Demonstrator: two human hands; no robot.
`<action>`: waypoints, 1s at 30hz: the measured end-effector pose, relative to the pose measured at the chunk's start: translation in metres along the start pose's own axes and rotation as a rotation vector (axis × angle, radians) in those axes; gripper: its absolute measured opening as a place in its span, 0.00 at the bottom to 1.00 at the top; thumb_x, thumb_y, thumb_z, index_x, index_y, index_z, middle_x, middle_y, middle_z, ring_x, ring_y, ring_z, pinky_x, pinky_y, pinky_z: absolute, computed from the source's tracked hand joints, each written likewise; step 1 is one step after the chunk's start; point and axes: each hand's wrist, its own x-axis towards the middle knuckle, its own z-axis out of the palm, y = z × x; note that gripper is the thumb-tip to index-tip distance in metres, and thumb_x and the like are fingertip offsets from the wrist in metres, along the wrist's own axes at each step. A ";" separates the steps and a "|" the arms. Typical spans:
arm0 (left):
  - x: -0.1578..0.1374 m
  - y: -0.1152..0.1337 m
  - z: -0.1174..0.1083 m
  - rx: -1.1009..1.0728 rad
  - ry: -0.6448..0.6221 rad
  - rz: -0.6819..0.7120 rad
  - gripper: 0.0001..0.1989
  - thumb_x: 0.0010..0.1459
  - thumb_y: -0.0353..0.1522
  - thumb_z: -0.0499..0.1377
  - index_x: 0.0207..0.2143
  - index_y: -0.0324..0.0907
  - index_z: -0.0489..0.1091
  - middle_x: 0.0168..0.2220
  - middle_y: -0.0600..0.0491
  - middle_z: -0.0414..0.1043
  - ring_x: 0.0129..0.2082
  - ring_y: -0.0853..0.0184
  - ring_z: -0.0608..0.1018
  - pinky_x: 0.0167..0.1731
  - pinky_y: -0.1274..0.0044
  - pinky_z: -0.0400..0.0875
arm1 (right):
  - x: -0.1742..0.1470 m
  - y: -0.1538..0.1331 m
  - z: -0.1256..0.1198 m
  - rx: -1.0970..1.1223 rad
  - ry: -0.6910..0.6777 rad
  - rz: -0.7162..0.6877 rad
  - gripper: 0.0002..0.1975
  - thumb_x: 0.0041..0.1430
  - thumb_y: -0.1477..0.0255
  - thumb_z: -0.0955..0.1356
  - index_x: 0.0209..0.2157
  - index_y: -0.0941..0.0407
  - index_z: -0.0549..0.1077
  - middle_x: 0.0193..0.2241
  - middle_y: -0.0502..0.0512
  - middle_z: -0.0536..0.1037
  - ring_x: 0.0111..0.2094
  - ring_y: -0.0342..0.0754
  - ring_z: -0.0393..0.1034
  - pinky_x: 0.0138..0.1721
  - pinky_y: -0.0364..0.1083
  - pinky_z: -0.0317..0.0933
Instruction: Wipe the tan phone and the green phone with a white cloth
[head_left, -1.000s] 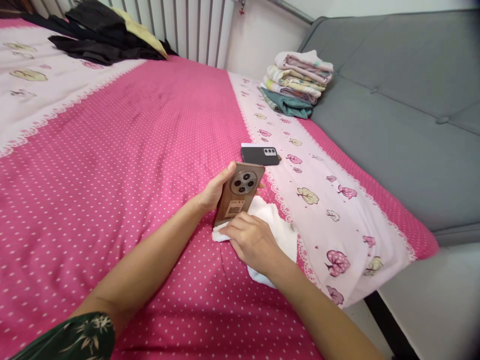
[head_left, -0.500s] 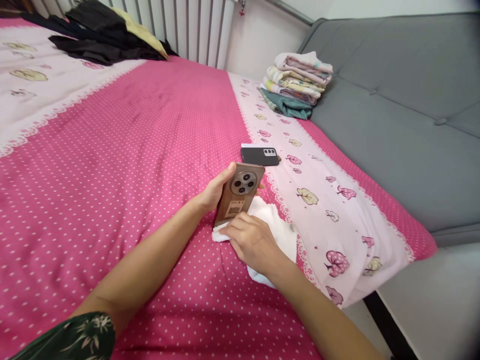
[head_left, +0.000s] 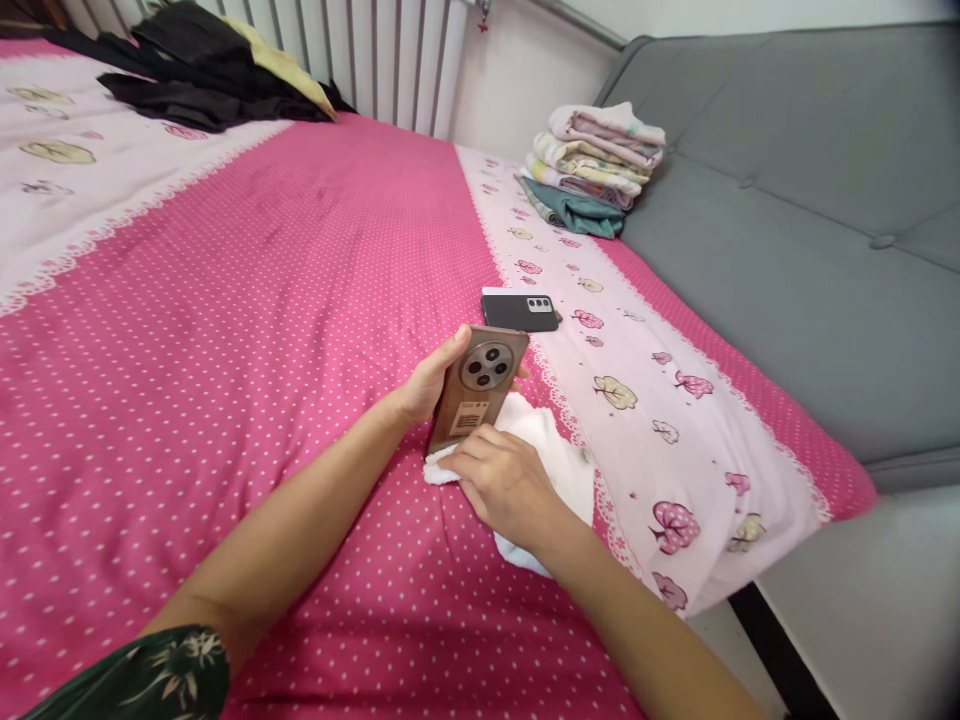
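My left hand (head_left: 431,382) grips a brown smartphone (head_left: 480,388) by its sides, tilted up, with the round camera module and a label on its back facing me. My right hand (head_left: 504,482) is closed on a white cloth (head_left: 551,452) and presses it against the phone's lower end. Part of the cloth spreads out on the bed to the right, under my right hand and wrist. Just beyond the held phone lies a dark phone (head_left: 510,311), camera side up, on top of something pale and flat that is mostly hidden.
The bed (head_left: 300,270) has a pink dotted cover with printed white bands. Folded cloths (head_left: 592,165) are stacked by the grey padded headboard (head_left: 795,200). Dark clothes (head_left: 202,75) lie at the far left, near a white radiator (head_left: 375,60).
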 end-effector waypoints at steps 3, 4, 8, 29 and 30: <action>0.000 0.000 0.000 0.009 -0.002 0.005 0.39 0.51 0.61 0.54 0.44 0.36 0.75 0.40 0.43 0.79 0.36 0.60 0.80 0.39 0.71 0.72 | 0.000 0.000 0.000 -0.001 0.001 0.000 0.12 0.58 0.82 0.67 0.39 0.54 0.79 0.35 0.53 0.80 0.40 0.50 0.69 0.40 0.47 0.63; 0.000 0.000 0.000 0.011 -0.003 0.004 0.39 0.51 0.61 0.54 0.44 0.36 0.75 0.40 0.43 0.79 0.36 0.61 0.80 0.39 0.71 0.72 | 0.000 0.001 0.000 0.000 0.003 0.000 0.12 0.58 0.82 0.67 0.39 0.54 0.79 0.35 0.53 0.80 0.40 0.50 0.69 0.40 0.47 0.63; 0.000 0.000 0.000 0.008 -0.002 -0.005 0.38 0.51 0.61 0.54 0.44 0.36 0.75 0.39 0.43 0.79 0.36 0.61 0.80 0.38 0.71 0.72 | 0.000 0.000 0.000 0.006 0.003 -0.001 0.12 0.58 0.82 0.67 0.39 0.55 0.79 0.35 0.53 0.80 0.40 0.50 0.69 0.40 0.48 0.63; -0.001 0.000 0.000 0.007 -0.005 -0.001 0.39 0.51 0.61 0.54 0.45 0.36 0.74 0.39 0.43 0.79 0.36 0.61 0.80 0.39 0.71 0.72 | 0.000 0.001 0.000 0.005 0.004 -0.001 0.12 0.58 0.82 0.67 0.39 0.55 0.79 0.35 0.53 0.80 0.40 0.50 0.69 0.40 0.48 0.63; -0.001 0.000 0.000 0.009 -0.005 -0.001 0.39 0.51 0.61 0.54 0.45 0.36 0.74 0.40 0.43 0.79 0.36 0.60 0.80 0.38 0.71 0.72 | 0.000 0.001 0.000 0.004 0.005 -0.002 0.12 0.57 0.82 0.67 0.39 0.55 0.79 0.35 0.53 0.80 0.40 0.50 0.69 0.40 0.48 0.63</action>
